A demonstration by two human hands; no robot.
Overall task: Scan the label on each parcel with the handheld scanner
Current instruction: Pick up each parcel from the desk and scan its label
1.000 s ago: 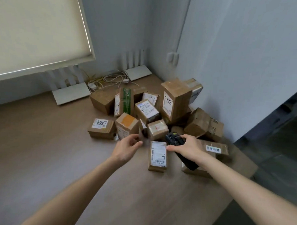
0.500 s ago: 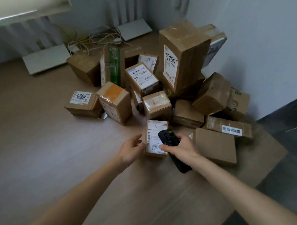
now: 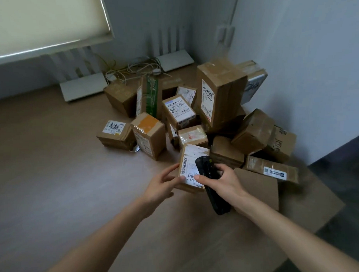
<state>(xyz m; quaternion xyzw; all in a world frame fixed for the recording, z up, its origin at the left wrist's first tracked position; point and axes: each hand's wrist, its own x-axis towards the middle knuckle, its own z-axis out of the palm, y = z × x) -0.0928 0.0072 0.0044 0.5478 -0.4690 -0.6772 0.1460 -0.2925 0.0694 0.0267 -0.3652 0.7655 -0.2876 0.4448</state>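
A pile of brown cardboard parcels fills the room corner on the wooden floor. The nearest one, a small parcel [image 3: 191, 156] with a white barcode label on top, lies at the front of the pile. My left hand [image 3: 162, 184] grips its near left edge, thumb on the label. My right hand [image 3: 223, 182] holds a black handheld scanner [image 3: 208, 169], whose head lies over the label's right side. A tall parcel [image 3: 218, 94] with handwritten digits stands behind. A flat parcel [image 3: 258, 185] lies to the right of my right hand.
Two white routers [image 3: 82, 86] and tangled cables [image 3: 134, 70] sit by the back wall. A labelled parcel [image 3: 114, 133] lies apart at the left. A flattened cardboard sheet [image 3: 306, 203] lies under the right side of the pile. Dark flooring begins at the far right.
My left hand has closed on the front parcel's edge; before, it only reached toward it. The scanner stays over the label. The view has shifted as my head moved.
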